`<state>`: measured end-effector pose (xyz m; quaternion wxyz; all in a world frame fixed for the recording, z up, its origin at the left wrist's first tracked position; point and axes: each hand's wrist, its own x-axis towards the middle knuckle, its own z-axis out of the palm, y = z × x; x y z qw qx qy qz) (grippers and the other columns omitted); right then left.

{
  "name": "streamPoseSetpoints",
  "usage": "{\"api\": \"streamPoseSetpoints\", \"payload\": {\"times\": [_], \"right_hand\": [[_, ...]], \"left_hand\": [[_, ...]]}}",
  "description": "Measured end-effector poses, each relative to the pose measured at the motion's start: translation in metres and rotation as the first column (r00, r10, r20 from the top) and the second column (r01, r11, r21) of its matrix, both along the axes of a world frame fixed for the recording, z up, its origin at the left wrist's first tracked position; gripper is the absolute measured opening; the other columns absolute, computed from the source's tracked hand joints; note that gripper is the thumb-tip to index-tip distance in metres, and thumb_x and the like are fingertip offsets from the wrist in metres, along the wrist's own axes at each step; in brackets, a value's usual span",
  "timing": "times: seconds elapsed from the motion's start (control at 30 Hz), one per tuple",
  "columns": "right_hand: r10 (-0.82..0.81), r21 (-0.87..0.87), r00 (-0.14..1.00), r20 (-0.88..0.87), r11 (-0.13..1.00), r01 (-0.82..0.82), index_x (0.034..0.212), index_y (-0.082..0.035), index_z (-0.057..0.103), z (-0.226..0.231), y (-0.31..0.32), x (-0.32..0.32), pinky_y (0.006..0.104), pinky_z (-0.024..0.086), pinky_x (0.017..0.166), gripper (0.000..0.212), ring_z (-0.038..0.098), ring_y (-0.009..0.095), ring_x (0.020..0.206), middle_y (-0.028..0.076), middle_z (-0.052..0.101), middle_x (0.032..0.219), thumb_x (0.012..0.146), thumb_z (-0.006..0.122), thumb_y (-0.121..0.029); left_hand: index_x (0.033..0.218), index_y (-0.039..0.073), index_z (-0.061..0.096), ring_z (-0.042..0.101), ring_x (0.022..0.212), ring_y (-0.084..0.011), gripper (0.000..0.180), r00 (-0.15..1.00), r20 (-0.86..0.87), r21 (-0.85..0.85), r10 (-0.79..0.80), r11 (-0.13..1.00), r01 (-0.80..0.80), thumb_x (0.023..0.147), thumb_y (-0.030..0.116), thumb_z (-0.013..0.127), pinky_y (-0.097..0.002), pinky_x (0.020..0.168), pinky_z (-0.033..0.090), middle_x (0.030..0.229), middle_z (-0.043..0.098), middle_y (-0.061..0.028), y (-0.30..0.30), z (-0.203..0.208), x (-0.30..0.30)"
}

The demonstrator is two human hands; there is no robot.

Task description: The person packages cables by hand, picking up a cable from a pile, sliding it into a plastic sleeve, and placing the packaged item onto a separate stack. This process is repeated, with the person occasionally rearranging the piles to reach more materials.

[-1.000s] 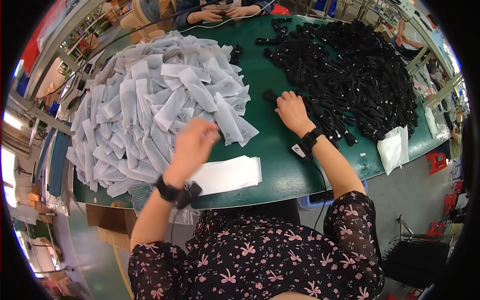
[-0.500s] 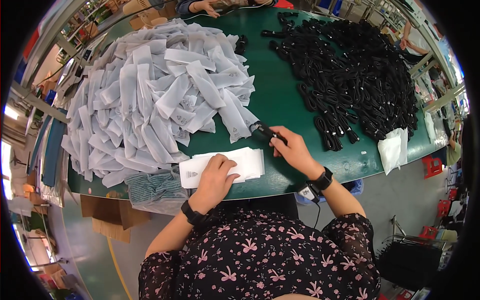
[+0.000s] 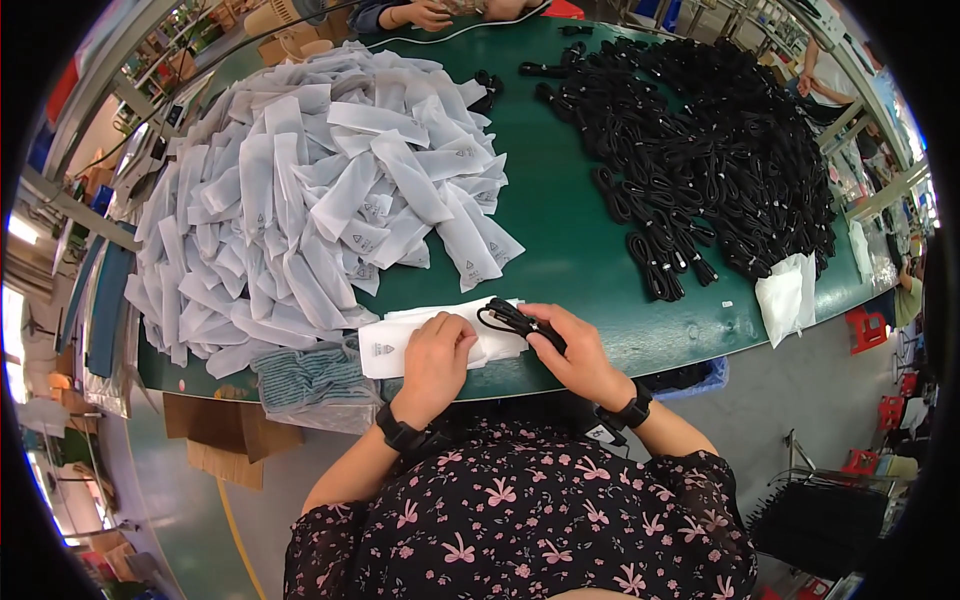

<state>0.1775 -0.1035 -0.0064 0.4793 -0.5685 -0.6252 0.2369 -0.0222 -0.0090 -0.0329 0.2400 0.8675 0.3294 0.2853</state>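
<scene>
A stack of flat white bags (image 3: 392, 342) lies at the table's near edge. Over it my left hand (image 3: 436, 362) rests with curled fingers, thumb and forefinger pinched at the top bag. My right hand (image 3: 572, 352) grips a coiled black cable (image 3: 512, 318), whose looped end lies over the right end of the stack. Beyond my left hand rises a big heap of filled whitish pouches (image 3: 330, 170), some with small printed marks. A large pile of coiled black cables (image 3: 700, 160) covers the table's right side.
The green table (image 3: 540, 190) shows between the two piles. A grey-green ribbed cloth (image 3: 310, 374) sits at the near left edge, and a white plastic bag (image 3: 787, 300) hangs over the right edge. Across the table are another person's hands (image 3: 428, 14).
My right hand has come left and nearer with the black cable, from beside the pouch heap to the bag stack. My left fingers have curled in more on the stack.
</scene>
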Motion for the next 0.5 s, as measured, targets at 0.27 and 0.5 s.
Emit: {"api": "streamPoseSetpoints", "payload": {"times": [0.27,0.5], "right_hand": [[0.145,-0.065,0.954,0.263,0.989,-0.132,0.123,-0.004,0.058,-0.004,-0.005,0.001,0.0343,0.051,0.069,0.036,0.063,0.032,0.076,0.012,0.062,0.094,0.087,0.063,-0.003],[0.196,-0.165,0.981,0.007,0.968,-0.192,0.114,-0.005,0.060,-0.010,0.002,-0.001,0.0379,0.052,0.069,0.029,0.064,0.033,0.077,0.013,0.063,0.095,0.086,0.065,-0.005]], "left_hand": [[0.091,-0.002,0.057,0.054,0.068,-0.0197,0.009,0.968,0.217,-0.445,0.125,0.895,-0.016,0.085,-0.002,0.064,-0.0280,0.066,0.046,0.079,0.057,-0.0102,0.001,0.004,-0.005],[0.089,0.001,0.057,0.055,0.081,-0.0244,0.012,0.960,0.198,0.054,-0.200,0.980,0.193,0.081,-0.005,0.063,-0.0316,0.068,0.046,0.090,0.058,-0.0104,0.004,0.019,-0.003]]}}
